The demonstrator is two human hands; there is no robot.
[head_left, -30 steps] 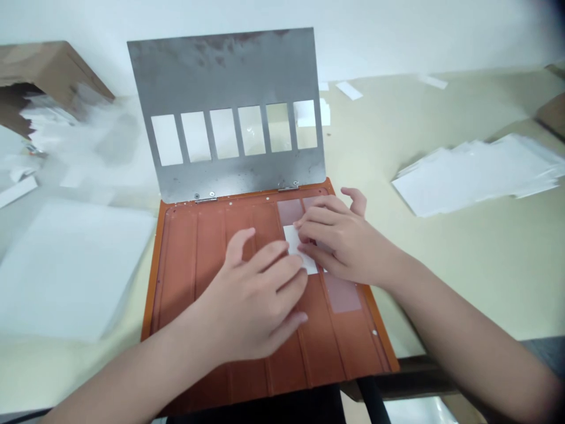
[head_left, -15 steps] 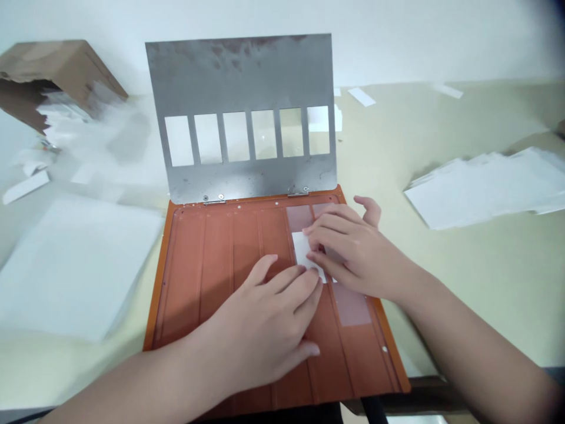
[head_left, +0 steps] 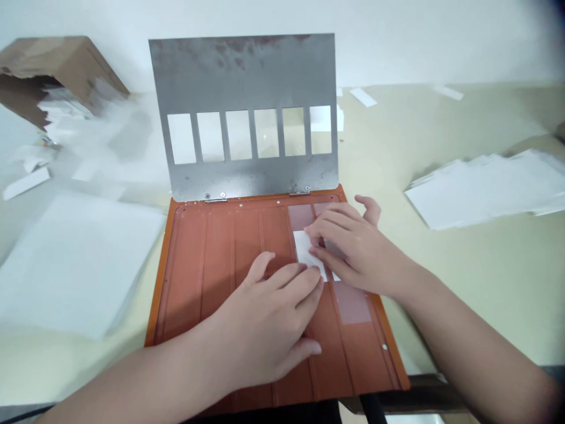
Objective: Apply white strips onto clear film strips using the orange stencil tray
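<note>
A small white card (head_left: pixel 304 244) lies on the orange grooved board (head_left: pixel 216 253), in the second column from the right. My right hand (head_left: pixel 346 244) is over its right side, with bent fingers and thumb closed in on the card. At the card's lower edge rest the fingertips of my left hand (head_left: pixel 273 318), its fingers stretched and its thumb lifted apart. Directly above the card is a translucent pinkish rectangle (head_left: pixel 301 217); another pinkish rectangle (head_left: pixel 353 303) lies at lower right. Part of a second white piece shows beneath my right hand, mostly hidden.
A hinged metal plate (head_left: pixel 242 76) with several rectangular windows stands raised behind the board. On the right lies a fanned stack of white cards (head_left: pixel 489 188). White sheets (head_left: pixel 79 265) and an open cardboard box (head_left: pixel 88 65) with papers are on the left.
The view has shifted very slightly. Both hands stay at the white card, with my right fingertips moved only a little over it.
</note>
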